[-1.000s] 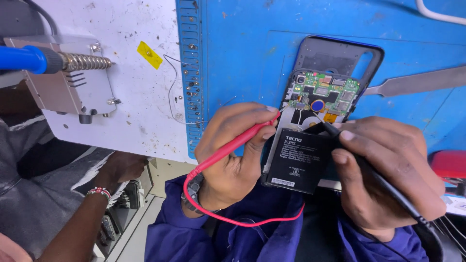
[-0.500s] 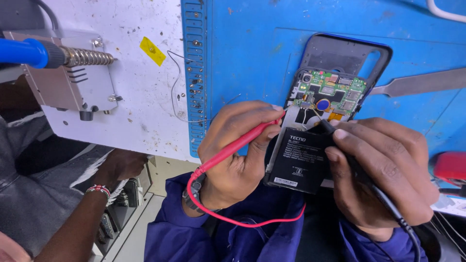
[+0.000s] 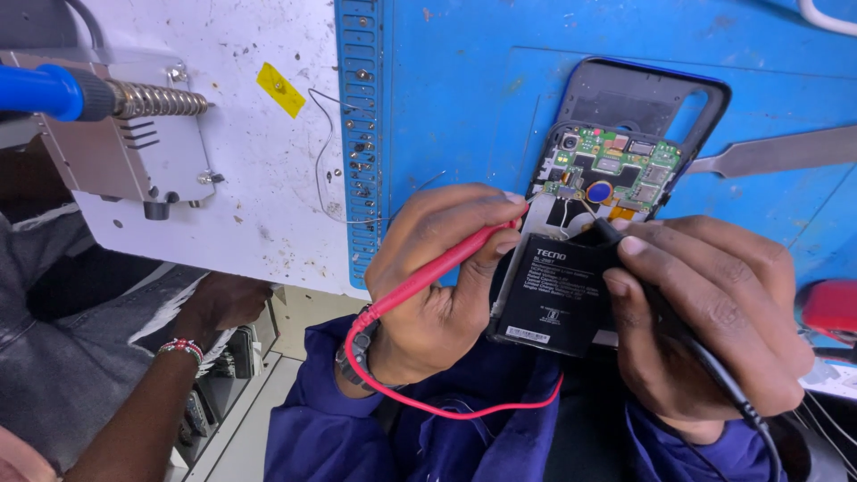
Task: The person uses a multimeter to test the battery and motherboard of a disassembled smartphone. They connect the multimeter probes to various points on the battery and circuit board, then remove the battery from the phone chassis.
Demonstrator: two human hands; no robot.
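Left hand (image 3: pixel 437 286) fingers are pinched shut around the red probe (image 3: pixel 446 263), right hand (image 3: pixel 705 321) fingers closed on the black probe (image 3: pixel 625 245). Both tips meet the opened phone (image 3: pixel 607 178) just above its black battery (image 3: pixel 558 295) on the blue surface (image 3: pixel 464 107). Best kept steady, tips apart, wrists braced.

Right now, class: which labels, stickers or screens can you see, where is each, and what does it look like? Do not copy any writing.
Battery label: black rectangle with white print, on the opened phone between both hands.
Yellow sticker: small slanted rectangle on the white board, upper left.
Screens: none showing.
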